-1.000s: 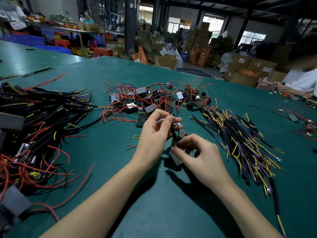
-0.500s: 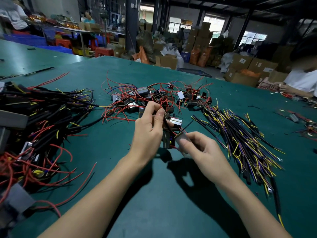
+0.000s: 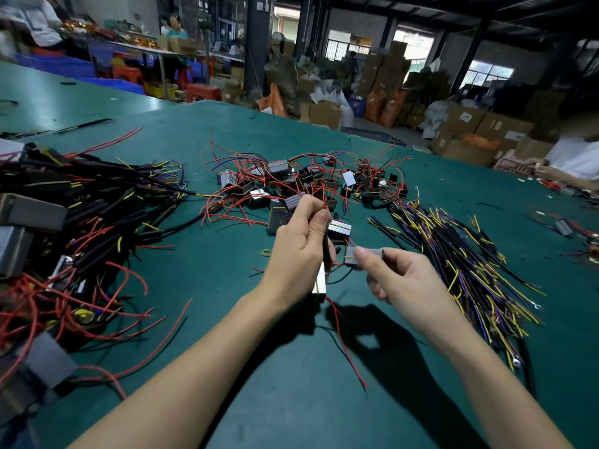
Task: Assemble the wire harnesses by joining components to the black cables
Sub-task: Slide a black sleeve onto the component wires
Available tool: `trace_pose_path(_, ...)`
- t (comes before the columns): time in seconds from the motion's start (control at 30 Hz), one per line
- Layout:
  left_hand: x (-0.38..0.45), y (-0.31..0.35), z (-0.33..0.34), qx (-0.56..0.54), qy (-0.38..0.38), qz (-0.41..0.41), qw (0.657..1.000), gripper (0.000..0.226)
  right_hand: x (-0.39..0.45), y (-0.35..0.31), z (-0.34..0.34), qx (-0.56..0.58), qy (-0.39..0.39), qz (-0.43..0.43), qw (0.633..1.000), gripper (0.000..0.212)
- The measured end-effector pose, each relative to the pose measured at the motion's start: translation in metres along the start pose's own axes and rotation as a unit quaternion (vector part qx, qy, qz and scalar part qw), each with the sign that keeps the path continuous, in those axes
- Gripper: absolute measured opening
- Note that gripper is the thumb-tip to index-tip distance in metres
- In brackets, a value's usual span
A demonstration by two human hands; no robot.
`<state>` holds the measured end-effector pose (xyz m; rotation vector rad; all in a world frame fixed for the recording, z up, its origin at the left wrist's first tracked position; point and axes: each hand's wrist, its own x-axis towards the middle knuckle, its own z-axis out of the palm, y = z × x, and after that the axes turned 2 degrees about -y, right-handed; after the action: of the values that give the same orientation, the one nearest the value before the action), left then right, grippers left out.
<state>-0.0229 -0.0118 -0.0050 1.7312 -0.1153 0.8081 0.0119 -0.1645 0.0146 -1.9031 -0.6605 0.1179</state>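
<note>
My left hand point(image 3: 299, 247) grips a black cable point(image 3: 325, 251) upright between thumb and fingers, above the green table. A silver box component point(image 3: 319, 281) hangs under that hand, with a red wire point(image 3: 345, 345) trailing down toward me. My right hand point(image 3: 398, 278) pinches a small grey box component point(image 3: 363, 256) just right of the cable; a thin red lead runs from the box toward the cable. Whether the two are joined is hidden by my fingers.
A heap of box components with red wires point(image 3: 291, 183) lies behind my hands. Loose black cables with yellow and purple leads point(image 3: 460, 264) spread at right. Finished harnesses point(image 3: 64, 238) pile at left. Another person point(image 3: 573, 163) works at the far right.
Both hands lifted slightly off the table. My right hand drew the grey box away to the right of the cable, and a red wire now hangs free below the left hand.
</note>
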Motion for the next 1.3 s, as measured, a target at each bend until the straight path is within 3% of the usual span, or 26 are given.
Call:
trace_pose_path(0.17,-0.001,-0.002,0.001,0.002,-0.018,-0.011,1.0,0.016,0.0,0.0,-0.001,-0.025,0.021,-0.017,0.999,0.053)
trace_pose_path(0.33,-0.001,-0.007,0.0,0.031,0.001,0.001,1.0,0.016,-0.001,-0.002,0.001,0.027,-0.027,-0.01,0.999,0.007)
trace_pose_path(0.5,0.001,-0.01,-0.001,0.054,0.045,0.007,0.998,0.02,-0.004,-0.003,0.001,0.147,-0.12,0.073,0.979,0.026)
trace_pose_path(0.67,0.001,-0.011,-0.002,0.057,0.034,0.037,0.997,0.017,0.001,0.002,0.009,0.288,-0.088,0.174,0.938,0.019)
trace_pose_path(0.73,0.0,-0.011,0.0,0.052,0.015,0.044,0.998,0.014,0.003,0.004,0.012,0.337,-0.086,0.196,0.917,0.027)
trace_pose_path(0.87,0.0,-0.012,0.001,0.044,-0.005,0.045,0.998,0.011,0.002,0.003,0.015,0.326,-0.084,0.162,0.928,0.017)
trace_pose_path(1.03,0.0,-0.012,0.0,0.04,-0.013,0.038,0.998,0.009,0.0,0.008,0.015,0.226,-0.01,0.104,0.968,0.005)
trace_pose_path(1.3,0.001,-0.006,-0.005,0.044,-0.019,0.033,0.998,0.013,0.001,0.007,0.015,0.196,0.083,0.011,0.977,0.011)
